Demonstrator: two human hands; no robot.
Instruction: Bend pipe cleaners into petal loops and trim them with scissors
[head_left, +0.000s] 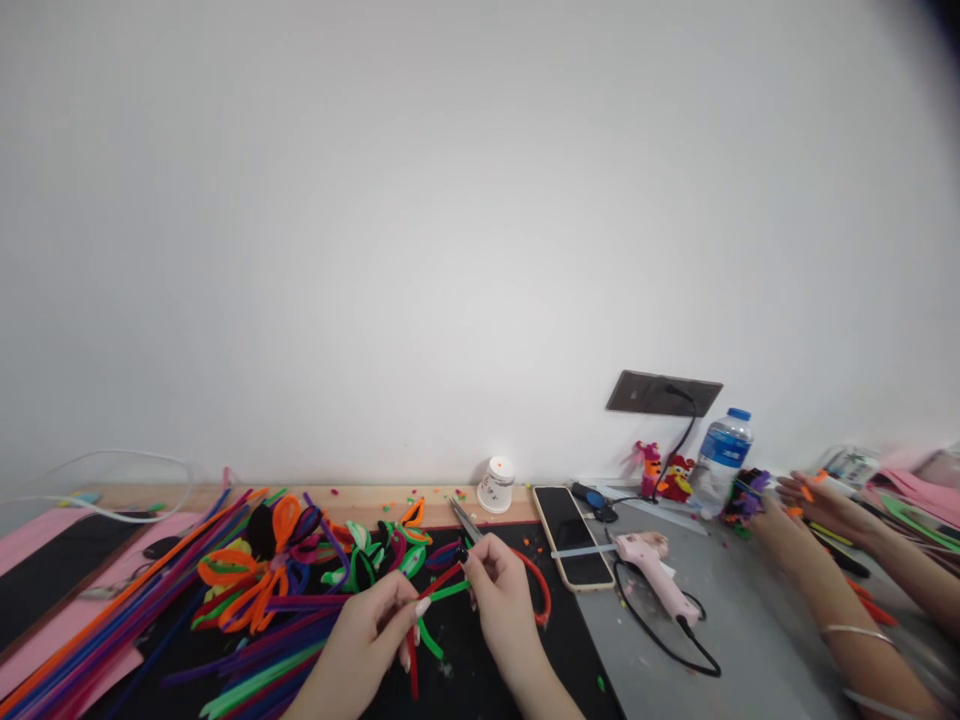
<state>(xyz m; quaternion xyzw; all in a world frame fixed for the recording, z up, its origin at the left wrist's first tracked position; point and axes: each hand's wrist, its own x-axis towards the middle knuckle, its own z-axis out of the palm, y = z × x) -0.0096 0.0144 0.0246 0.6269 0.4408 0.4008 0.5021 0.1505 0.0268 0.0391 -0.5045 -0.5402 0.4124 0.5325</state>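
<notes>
My left hand (375, 635) pinches a green pipe cleaner (450, 590) and a red pipe cleaner (414, 670) between thumb and fingers, over the black mat (480, 665). Close on its right, my right hand (499, 590) is closed on the other part of the same strips, where they meet near a small dark piece. Scissors (465, 520) lie just behind my right hand, their blades pointing to the wall. Beside that hand a red pipe cleaner loop (541, 590) curves on the mat.
Long coloured pipe cleaners (150, 600) and a flower-like bundle (274, 560) lie at left. A white cup (496, 485), phone (574, 538), pink glue gun (656, 575) with cable and water bottle (721, 460) stand or lie toward the right. Another person's arms (817, 580) reach in at right.
</notes>
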